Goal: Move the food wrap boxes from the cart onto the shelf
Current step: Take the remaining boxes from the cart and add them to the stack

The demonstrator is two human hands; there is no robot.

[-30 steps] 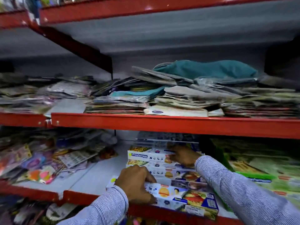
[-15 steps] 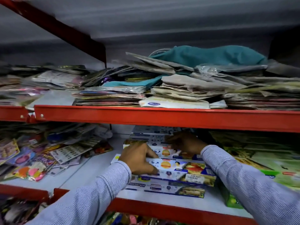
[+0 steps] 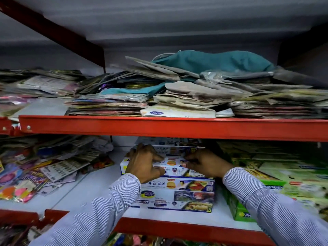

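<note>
— What's the setting?
— A red-edged shelf (image 3: 177,228), packets piled on the tier above.
— The food wrap boxes (image 3: 179,194)?
— Stacked mid-shelf beside green boxes (image 3: 248,201).
— Hands?
— Left hand (image 3: 143,166) and right hand (image 3: 205,164) both clasp the top box (image 3: 174,166).

Two bare hands, left (image 3: 144,164) and right (image 3: 206,163), in striped shirt sleeves. At least four white-and-blue printed cardboard food wrap boxes (image 3: 179,194) are stacked on the white shelf board (image 3: 99,185); the rear ones are partly hidden. Three red steel shelf beams (image 3: 177,127) cross the view. One teal cloth bundle (image 3: 213,62). Flat packets: too many to count.
</note>
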